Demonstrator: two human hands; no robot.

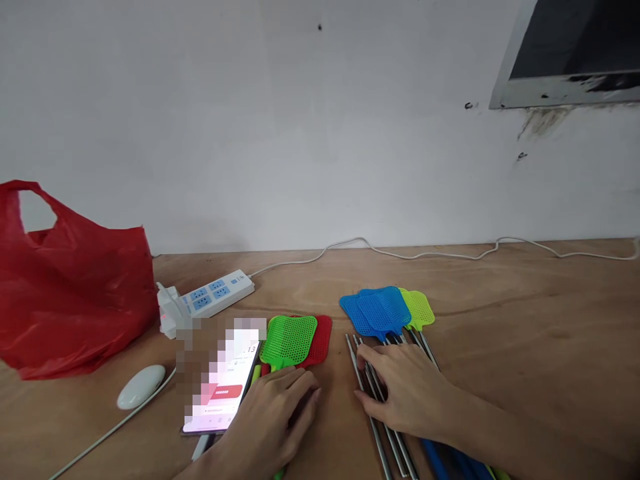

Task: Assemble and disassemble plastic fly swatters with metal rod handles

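Note:
My left hand rests, loosely bent with its thumb apart from the fingers, over the handle end of a green fly swatter. A red fly swatter lies partly under the green one. On the right, my right hand reaches over several thin metal rods, its fingers and thumb curled around some of them. Just beyond that hand are blue fly swatters overlapping a yellow-green fly swatter. Blue handles show below my right wrist. The palm sides of both hands are hidden.
A lit phone, partly blurred, lies left of my left hand. Behind it is a white power strip with a cable along the wall. A white oval device and a red plastic bag are at the left.

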